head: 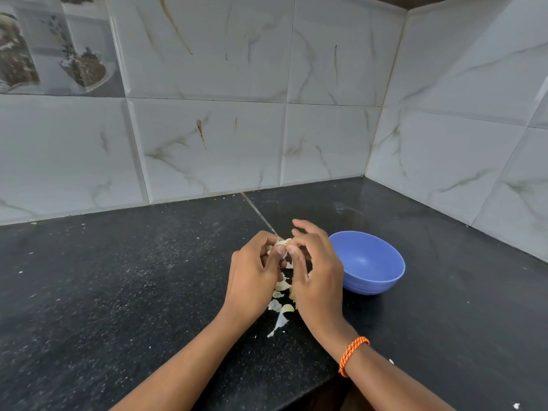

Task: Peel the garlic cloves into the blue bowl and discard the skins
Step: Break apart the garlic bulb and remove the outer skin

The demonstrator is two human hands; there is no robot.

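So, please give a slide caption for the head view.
Both hands peel garlic above skins beside the blue bowl.

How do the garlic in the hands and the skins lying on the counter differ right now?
The garlic is held up between the left hand and right hand; the skins lie loose on the counter. The garlic is one lump; the skins are thin, scattered flakes. Both are pale cream.

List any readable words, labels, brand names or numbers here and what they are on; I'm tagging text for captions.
None can be read.
The blue bowl shows no mark.
The orange wristband carries no lettering.
The decorative wall tile shows only a picture, no legible words.
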